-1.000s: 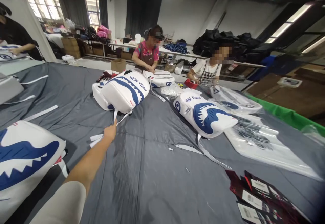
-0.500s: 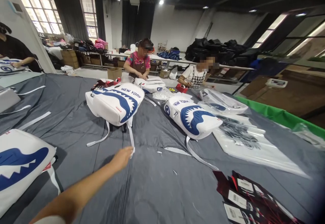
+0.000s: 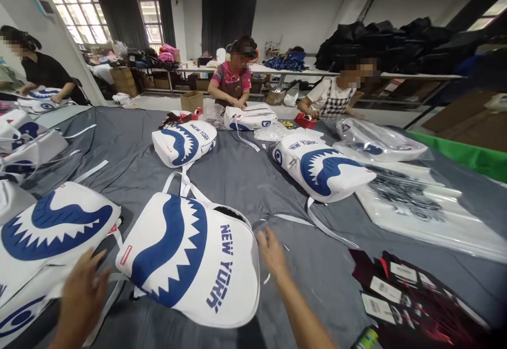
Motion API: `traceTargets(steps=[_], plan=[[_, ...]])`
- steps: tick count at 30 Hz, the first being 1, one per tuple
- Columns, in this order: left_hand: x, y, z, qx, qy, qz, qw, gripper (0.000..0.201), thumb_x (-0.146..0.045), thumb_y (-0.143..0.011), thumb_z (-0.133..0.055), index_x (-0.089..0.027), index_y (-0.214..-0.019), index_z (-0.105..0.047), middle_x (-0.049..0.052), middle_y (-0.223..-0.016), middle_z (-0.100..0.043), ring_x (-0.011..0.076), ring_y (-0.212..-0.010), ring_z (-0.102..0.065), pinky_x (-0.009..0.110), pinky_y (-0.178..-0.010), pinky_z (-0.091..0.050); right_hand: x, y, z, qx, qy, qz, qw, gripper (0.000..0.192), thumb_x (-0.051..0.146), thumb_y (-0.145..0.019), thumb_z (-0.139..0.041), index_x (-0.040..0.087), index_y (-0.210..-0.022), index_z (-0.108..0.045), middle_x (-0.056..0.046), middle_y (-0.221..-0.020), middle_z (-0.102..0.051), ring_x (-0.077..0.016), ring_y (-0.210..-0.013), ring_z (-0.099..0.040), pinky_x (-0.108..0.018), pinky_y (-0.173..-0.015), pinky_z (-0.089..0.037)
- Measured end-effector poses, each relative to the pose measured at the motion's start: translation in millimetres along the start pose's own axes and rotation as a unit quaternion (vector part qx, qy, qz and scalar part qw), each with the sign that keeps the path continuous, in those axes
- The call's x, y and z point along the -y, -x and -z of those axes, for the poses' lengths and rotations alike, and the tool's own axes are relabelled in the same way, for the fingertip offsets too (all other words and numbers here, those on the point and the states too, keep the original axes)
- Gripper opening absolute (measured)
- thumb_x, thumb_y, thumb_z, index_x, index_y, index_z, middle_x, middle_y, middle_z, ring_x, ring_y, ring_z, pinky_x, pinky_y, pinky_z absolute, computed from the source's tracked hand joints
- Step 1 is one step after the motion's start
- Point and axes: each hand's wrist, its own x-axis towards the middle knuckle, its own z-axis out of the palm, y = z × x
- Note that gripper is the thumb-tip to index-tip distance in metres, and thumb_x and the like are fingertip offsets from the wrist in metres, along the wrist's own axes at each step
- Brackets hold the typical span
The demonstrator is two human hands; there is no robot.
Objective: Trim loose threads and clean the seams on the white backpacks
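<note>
A white backpack (image 3: pixel 237 280) with a blue toothed shark mouth and NEW YORK lettering lies in front of me, its lettered end to the right. My right hand (image 3: pixel 272 254) is at its right edge, fingers loosely extended; whether they touch the fabric is unclear. To its left my left hand (image 3: pixel 84 291) is held with fingers apart, somewhat blurred, between this bag and another shark backpack (image 3: pixel 79 196). White straps (image 3: pixel 186 180) trail from the far side of the front bag.
More white backpacks lie on the grey-covered table (image 3: pixel 309 296), one (image 3: pixel 336 177) at right. Bagged goods (image 3: pixel 380 140) and clear plastic sleeves (image 3: pixel 420 217) are beyond. Dark red hang tags (image 3: pixel 412 296) sit near right. Co-workers (image 3: pixel 233 77) work across the table.
The hand that gripped a strap end has let go. A backpack now lies much closer to me, with another visible behind it. Both my hands are in view, and the camera has shifted.
</note>
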Motion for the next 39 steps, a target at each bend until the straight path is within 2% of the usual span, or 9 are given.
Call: traceTargets(steps=[2, 5, 8, 14, 19, 23, 29, 33, 39], plan=[[-20, -16, -47.2, -0.016, -0.011, -0.005, 1.0, 0.067, -0.057, -0.098, -0.035, -0.047, -0.159, -0.012, -0.005, -0.171, -0.013, 0.037, -0.154, -0.021, 0.065, -0.12, -0.027, 14, 9, -11, 0.039, 0.022, 0.003, 0.999, 0.057, 0.037, -0.104, -0.03, 0.002, -0.147, -0.043, -0.022, -0.144, -0.056, -0.0247, -0.132, -0.056, -0.032, -0.106, -0.043], [-50, -32, -112.4, 0.047, -0.089, -0.023, 0.995, 0.072, -0.054, -0.095, -0.042, -0.021, -0.158, -0.034, 0.018, -0.166, -0.024, 0.0471, -0.153, -0.014, 0.071, -0.117, -0.023, 19, 32, -23, 0.082, 0.063, 0.01, 0.995, 0.05, 0.036, -0.1, -0.048, 0.008, -0.141, -0.051, -0.019, -0.132, -0.065, -0.0273, -0.122, -0.062, -0.034, -0.1, -0.045], [-60, -65, -142.8, 0.068, -0.156, -0.061, 0.984, 0.072, -0.052, -0.093, -0.05, -0.015, -0.154, -0.042, 0.024, -0.164, -0.025, 0.0491, -0.153, -0.01, 0.07, -0.118, -0.018, 17, 51, -20, 0.124, 0.09, 0.011, 0.988, 0.036, 0.035, -0.102, -0.046, 0.011, -0.124, -0.062, -0.016, -0.11, -0.074, -0.0268, -0.105, -0.068, -0.036, -0.092, -0.049], [-87, -124, -130.1, 0.162, -0.102, -0.057, 0.98, 0.073, -0.05, -0.096, -0.047, -0.011, -0.156, -0.037, 0.024, -0.165, -0.023, 0.0444, -0.154, -0.014, 0.064, -0.121, -0.02, 11, 80, -13, 0.141, 0.068, 0.003, 0.988, 0.034, 0.043, -0.098, -0.061, 0.016, -0.118, -0.064, -0.007, -0.117, -0.066, -0.0217, -0.102, -0.066, -0.042, -0.09, -0.056], [-144, -24, -131.9, 0.219, 0.067, -0.215, 0.95, 0.084, -0.054, -0.095, -0.044, -0.024, -0.164, -0.007, 0.012, -0.171, -0.002, 0.0378, -0.157, -0.007, 0.061, -0.119, -0.031, -38, 88, 4, 0.058, 0.039, -0.073, 0.995, 0.041, 0.044, -0.095, -0.064, 0.015, -0.124, -0.062, -0.006, -0.125, -0.062, -0.0283, -0.109, -0.063, -0.044, -0.091, -0.057], [-145, 61, -146.6, 0.224, 0.042, -0.33, 0.916, 0.099, -0.049, -0.084, -0.061, -0.032, -0.163, -0.005, 0.012, -0.17, -0.009, 0.0461, -0.153, -0.018, 0.068, -0.112, -0.037, -90, 78, 33, 0.012, 0.057, -0.124, 0.991, 0.04, 0.041, -0.096, -0.063, 0.016, -0.127, -0.06, -0.008, -0.127, -0.062, -0.0257, -0.11, -0.063, -0.045, -0.092, -0.056], [-135, 61, -165.4, 0.18, 0.032, -0.313, 0.932, 0.082, -0.038, -0.098, -0.043, -0.023, -0.163, 0.004, 0.018, -0.169, -0.015, 0.0392, -0.155, -0.018, 0.061, -0.119, -0.035, -187, 79, 83, -0.043, 0.138, -0.231, 0.962, 0.043, 0.04, -0.098, -0.061, 0.018, -0.136, -0.055, -0.011, -0.133, -0.058, -0.0248, -0.114, -0.061, -0.048, -0.096, -0.054], [-135, 53, -166.7, 0.174, 0.038, -0.303, 0.936, 0.071, -0.037, -0.1, -0.04, -0.017, -0.162, -0.012, 0.021, -0.161, -0.036, 0.0348, -0.153, -0.027, 0.057, -0.121, -0.034, -229, 107, 87, -0.014, 0.195, -0.25, 0.948, 0.037, 0.023, -0.099, -0.056, 0.018, -0.136, -0.055, -0.011, -0.126, -0.061, -0.0237, -0.108, -0.063, -0.041, -0.09, -0.052], [-138, 50, -149.8, 0.26, 0.061, -0.204, 0.942, 0.053, -0.034, -0.096, -0.042, -0.015, -0.144, -0.055, 0.013, -0.146, -0.058, 0.0272, -0.137, -0.054, 0.042, -0.117, -0.045, -224, 110, 84, -0.013, 0.239, -0.114, 0.964, 0.022, 0.014, -0.098, -0.047, 0.011, -0.104, -0.068, -0.02, -0.1, -0.065, -0.0307, -0.095, -0.065, -0.041, -0.082, -0.04]])
